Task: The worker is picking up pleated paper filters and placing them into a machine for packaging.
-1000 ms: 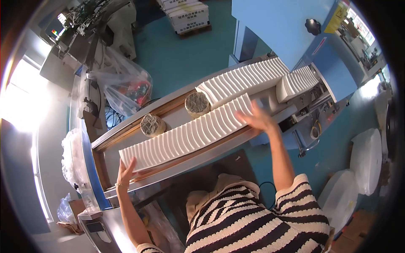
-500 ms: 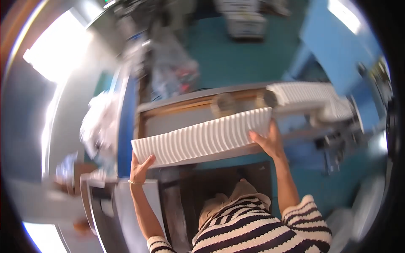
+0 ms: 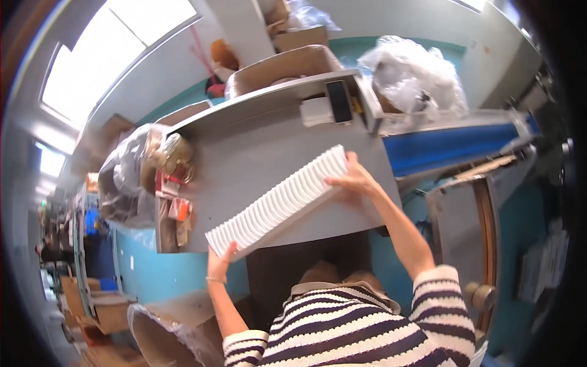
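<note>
**Desk:** While a person in a striped top leans over a grey bench [image 3: 257,165], what is being held?

**Photographer:** A long white stack of ribbed disposable trays [image 3: 278,202], pressed face to face into one row. It runs slantwise over the bench, low at the person's left, higher at the right. Each tray rim shows as a thin ridge, so the row looks like a fan of white slats.

**Desk:** And the hands?

**Photographer:** One at each end. The left hand [image 3: 219,264] is open, palm pushed flat against the lower end just off the bench's near edge. The right hand [image 3: 353,181] is spread open against the upper end, fingers over its top. The stack is squeezed between the two palms, not grasped by curled fingers.

**Desk:** Is it resting on the bench?

**Photographer:** I cannot tell whether it touches the surface or hangs just above it.

**Desk:** Surroundings?

**Photographer:** A clear plastic bag of white goods [image 3: 409,79] beyond the bench's far right corner, a cardboard box [image 3: 281,67] behind it, and a blue conveyor belt [image 3: 452,147] to the right.
</note>
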`<state>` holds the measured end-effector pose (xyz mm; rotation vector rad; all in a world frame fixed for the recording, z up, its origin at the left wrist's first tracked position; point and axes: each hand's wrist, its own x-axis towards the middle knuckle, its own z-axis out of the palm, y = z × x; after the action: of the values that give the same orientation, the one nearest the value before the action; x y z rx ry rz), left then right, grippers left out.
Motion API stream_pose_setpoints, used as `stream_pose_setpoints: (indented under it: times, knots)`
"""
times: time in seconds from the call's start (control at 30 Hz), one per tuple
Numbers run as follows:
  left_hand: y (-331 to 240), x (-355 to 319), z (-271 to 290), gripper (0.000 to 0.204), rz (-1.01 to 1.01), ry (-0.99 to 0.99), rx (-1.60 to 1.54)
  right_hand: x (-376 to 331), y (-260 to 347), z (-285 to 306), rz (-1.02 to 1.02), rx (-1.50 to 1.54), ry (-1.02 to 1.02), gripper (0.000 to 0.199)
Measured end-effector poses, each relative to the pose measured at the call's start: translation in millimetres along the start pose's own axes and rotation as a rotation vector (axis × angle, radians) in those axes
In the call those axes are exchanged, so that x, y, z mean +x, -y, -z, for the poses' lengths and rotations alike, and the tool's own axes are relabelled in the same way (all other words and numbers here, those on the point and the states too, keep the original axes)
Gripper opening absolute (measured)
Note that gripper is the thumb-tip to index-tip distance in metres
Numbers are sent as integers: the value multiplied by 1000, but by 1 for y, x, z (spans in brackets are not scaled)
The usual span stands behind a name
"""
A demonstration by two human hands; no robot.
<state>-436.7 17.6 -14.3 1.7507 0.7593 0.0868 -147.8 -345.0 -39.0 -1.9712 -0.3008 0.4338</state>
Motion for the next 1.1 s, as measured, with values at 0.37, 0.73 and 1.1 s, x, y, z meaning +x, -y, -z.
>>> stream_pose_setpoints:
  times: [0.37,0.73,1.1]
  knots:
    - [-15,-75,-138,91,260,-71,-699,161,98,-90,446,-218,-161,59]
    - [-6,-23,-192,39,329,198,-695,-254,-54,137,105,-389,-988,29]
    - [0,37,-191,35,-111,623,-81,-560,-114,124,-721,-538,-1404,74]
